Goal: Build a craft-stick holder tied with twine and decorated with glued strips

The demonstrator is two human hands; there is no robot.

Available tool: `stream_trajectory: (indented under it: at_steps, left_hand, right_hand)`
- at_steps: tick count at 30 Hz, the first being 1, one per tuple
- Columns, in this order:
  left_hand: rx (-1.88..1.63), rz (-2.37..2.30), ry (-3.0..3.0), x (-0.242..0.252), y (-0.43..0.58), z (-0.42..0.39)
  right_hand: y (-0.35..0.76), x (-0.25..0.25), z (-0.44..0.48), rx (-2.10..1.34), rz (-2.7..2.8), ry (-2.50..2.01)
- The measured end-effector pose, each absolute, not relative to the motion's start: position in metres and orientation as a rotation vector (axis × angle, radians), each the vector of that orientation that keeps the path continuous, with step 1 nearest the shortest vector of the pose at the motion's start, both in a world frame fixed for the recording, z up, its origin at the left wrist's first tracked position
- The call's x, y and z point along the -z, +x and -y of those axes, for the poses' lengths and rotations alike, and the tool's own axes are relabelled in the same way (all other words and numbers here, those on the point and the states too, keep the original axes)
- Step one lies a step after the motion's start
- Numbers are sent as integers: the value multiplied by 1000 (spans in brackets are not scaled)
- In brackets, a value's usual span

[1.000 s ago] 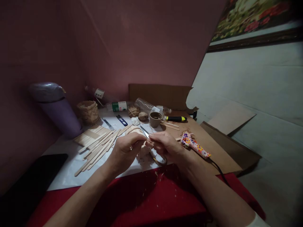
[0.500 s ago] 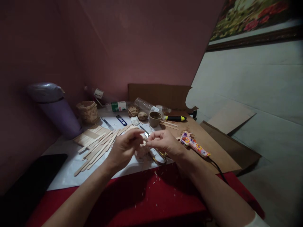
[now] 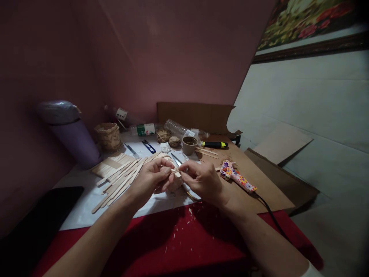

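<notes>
Red table covering (image 3: 198, 238) (pink wall (image 3: 184, 57) behind)

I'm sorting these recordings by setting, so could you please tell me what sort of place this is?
It looks like a craft workspace, perhaps at home, judging by the wooden craft sticks, balls of twine and flower-patterned glue gun.

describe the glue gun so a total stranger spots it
Find the brown cardboard sheet lying flat at the right. On it, beside the right hand, lies the glue gun, its black cord running toward the near edge. Its colourful flower print sets it apart from the yellow-and-black tool behind.
</notes>
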State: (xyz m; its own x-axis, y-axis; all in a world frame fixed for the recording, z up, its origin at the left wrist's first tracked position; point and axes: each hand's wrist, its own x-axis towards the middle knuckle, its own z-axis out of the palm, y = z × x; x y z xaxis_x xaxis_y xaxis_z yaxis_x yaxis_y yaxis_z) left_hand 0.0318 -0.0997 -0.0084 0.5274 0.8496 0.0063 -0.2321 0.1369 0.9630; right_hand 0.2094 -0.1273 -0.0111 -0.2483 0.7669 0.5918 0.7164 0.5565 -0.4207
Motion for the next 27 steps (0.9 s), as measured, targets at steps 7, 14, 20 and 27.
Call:
stream_trajectory:
  at_steps: [7,14,20,27]
  left_hand:
    - [-710,-673,1250,6,29,100]
    - [-652,-673,1217,5,27,100]
    - [-751,-776,1171,3,31,99]
    - [-1235,-897,2068,7,34,106]
  right_hand:
    - [211,17,129,120,2113,-1170]
    - [212,18,129,146,2159,-1145]
    - [209,9,133,-113,2078,-1146]
    - [208,3,126,-971,1632,-1077]
